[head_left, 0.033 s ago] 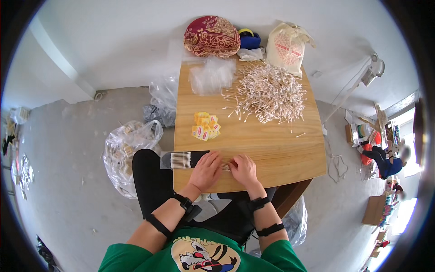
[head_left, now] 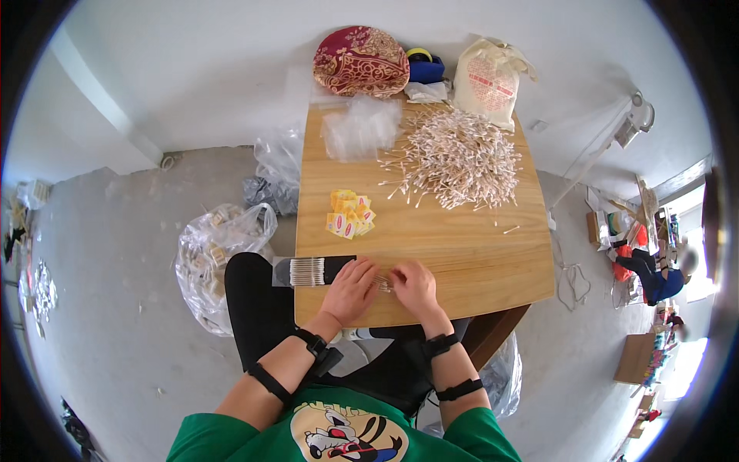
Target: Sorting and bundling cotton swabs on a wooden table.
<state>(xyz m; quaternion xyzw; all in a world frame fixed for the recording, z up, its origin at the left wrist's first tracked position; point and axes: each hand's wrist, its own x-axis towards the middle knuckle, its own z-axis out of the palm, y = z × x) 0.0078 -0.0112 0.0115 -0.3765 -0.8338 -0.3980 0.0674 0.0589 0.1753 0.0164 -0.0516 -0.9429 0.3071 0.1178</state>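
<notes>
A few swabs (head_left: 383,282) are seen on the table (head_left: 462,254) between the left hand (head_left: 351,289) and the right hand (head_left: 414,288); more are laid in a row (head_left: 308,272) on a dark strip (head_left: 335,268). The swabs can be judged light and fairly stiff, with soft, easily fluffed tips; they are best taken mid-stick. They are met by the curled right fingers, though whether they are pinched cannot be told; the left grip is hidden. Against the earlier frame, little is changed: the swabs between the hands appear slightly more fanned.
</notes>
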